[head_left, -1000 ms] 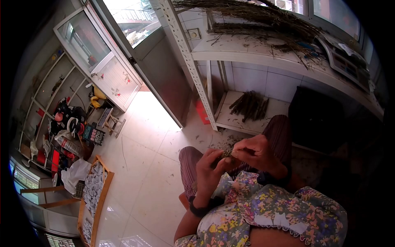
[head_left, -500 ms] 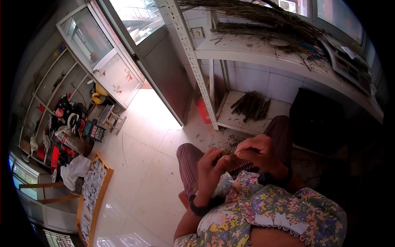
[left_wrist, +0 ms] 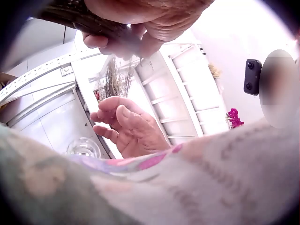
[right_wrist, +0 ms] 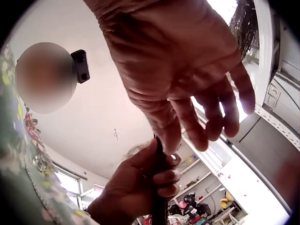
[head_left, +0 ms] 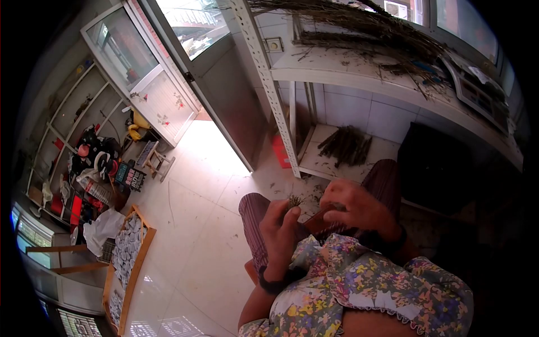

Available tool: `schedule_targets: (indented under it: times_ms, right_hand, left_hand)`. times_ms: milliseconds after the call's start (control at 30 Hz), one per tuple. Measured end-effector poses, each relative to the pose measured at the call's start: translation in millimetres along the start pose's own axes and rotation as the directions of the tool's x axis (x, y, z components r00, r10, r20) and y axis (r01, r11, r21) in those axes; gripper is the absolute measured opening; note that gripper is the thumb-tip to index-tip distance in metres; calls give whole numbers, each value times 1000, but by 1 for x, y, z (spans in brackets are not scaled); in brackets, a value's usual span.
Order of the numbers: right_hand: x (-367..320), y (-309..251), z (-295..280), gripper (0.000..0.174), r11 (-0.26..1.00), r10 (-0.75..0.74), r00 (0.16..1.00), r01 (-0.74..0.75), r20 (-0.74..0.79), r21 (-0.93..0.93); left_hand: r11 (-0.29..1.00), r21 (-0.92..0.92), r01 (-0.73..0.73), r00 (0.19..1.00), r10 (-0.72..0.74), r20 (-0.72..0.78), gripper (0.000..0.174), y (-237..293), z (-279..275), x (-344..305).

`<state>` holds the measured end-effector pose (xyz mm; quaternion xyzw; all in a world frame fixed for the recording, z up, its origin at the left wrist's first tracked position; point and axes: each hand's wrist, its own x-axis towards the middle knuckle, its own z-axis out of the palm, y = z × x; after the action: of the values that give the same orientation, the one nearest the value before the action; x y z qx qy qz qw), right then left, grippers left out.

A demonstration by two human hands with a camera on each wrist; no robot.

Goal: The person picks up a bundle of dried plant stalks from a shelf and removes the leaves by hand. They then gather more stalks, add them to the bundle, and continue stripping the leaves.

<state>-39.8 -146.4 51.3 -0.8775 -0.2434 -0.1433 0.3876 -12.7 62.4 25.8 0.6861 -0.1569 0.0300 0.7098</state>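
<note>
My left hand (head_left: 279,227) grips a bundle of dark, thin stems (left_wrist: 79,21), thumb and fingers wrapped round it. In the head view the bundle's cut-looking tip pokes up above the thumb; the right wrist view shows its dark length running down below the fingers. Just to the right, apart from the bundle in the head view, my right hand (head_left: 359,208) hovers over the lap. Its fingers are relaxed and loosely bent, with nothing between them, as the right wrist view (right_wrist: 183,75) shows from the palm side.
Several short dark bundles (head_left: 345,146) lie on the low shelf ahead. Long dry stalks (head_left: 359,25) cover the upper shelf (head_left: 337,64). A black box-like object (head_left: 429,163) stands at right. Plant scraps litter the floor. A wooden-framed tray (head_left: 147,241) is at left.
The hands were together, right fingertips pinching close to the left hand's bundle. Since then the right hand has drawn away and loosened its fingers, while the left moved slightly left, baring the bundle's tip.
</note>
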Motion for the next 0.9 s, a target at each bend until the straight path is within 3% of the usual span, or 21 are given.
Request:
schedule_targets:
  times_ms: [67, 167, 267, 367, 467, 567, 667, 767, 900]
  right_hand:
    - [-1, 3, 3, 24, 993, 101, 989, -106, -105, -51]
    - [4, -6, 5, 32, 996, 89, 959, -91, -267, 6]
    - [5, -16, 15, 36, 975, 92, 980, -53, -176, 215]
    - [3, -15, 26, 30, 819, 267, 960, -274, 88, 504]
    - [1, -19, 23, 21, 833, 299, 944, -329, 139, 445]
    - [1, -16, 29, 14, 964, 43, 975, 17, -218, 266]
    - [2, -19, 25, 10, 981, -194, 927, 188, -321, -51]
    - [2, -22, 21, 8, 972, -234, 922, 226, -309, -61]
    - [1, -21, 26, 6, 983, -116, 938, 156, -326, 99]
  left_hand:
    - [1000, -6, 5, 1000, -5, -2, 16, 0, 0, -1]
    - [1000, -21, 11, 1000, -11, 7, 16, 1, 1, 0]
    - [1000, -19, -12, 1000, 12, 10, 16, 0, 3, 0]
    - [1000, -12, -24, 999, 25, 36, 17, 4, 5, 0]
    - [1000, -13, -18, 1000, 18, 25, 18, -3, 4, 0]
    - [999, 20, -28, 1000, 28, 13, 19, -5, 5, 1]
    - [994, 73, -86, 996, 84, 24, 20, -2, 7, 1]
    - [976, 147, -160, 987, 153, 59, 22, -3, 7, 3]
    - [952, 255, -168, 985, 150, 89, 22, 4, 10, 2]
